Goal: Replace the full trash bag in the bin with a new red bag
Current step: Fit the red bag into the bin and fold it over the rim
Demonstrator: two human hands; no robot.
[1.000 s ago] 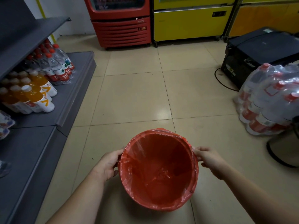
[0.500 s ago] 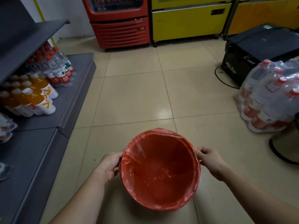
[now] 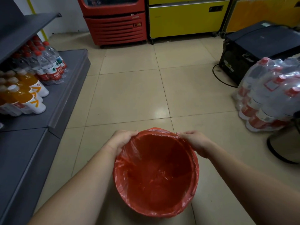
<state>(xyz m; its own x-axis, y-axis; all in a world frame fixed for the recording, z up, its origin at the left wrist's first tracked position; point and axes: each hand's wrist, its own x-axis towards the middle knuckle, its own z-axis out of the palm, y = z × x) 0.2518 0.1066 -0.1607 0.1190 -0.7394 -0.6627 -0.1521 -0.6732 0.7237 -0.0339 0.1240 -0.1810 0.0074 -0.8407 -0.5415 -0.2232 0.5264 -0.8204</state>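
Observation:
A round bin stands on the tiled floor right below me, lined with a red bag point(image 3: 155, 174) whose edge is folded over the rim all the way round. The bin itself is hidden under the plastic. My left hand point(image 3: 121, 139) grips the bag at the far left of the rim. At the far right of the rim, my right hand point(image 3: 195, 142) pinches the bag's edge. The bag's inside looks empty. No full trash bag is in view.
A grey shelf unit point(image 3: 53, 111) with water and orange drink bottles point(image 3: 32, 88) runs along the left. Shrink-wrapped bottle packs point(image 3: 269, 96), a black box point(image 3: 253, 49) and a round stand base point(image 3: 284, 148) sit on the right. Red point(image 3: 113, 25) and yellow point(image 3: 183, 18) coolers line the back.
Both hands have slid from the sides of the rim to its far edge, still on the red bag. The view has dropped closer to the bin.

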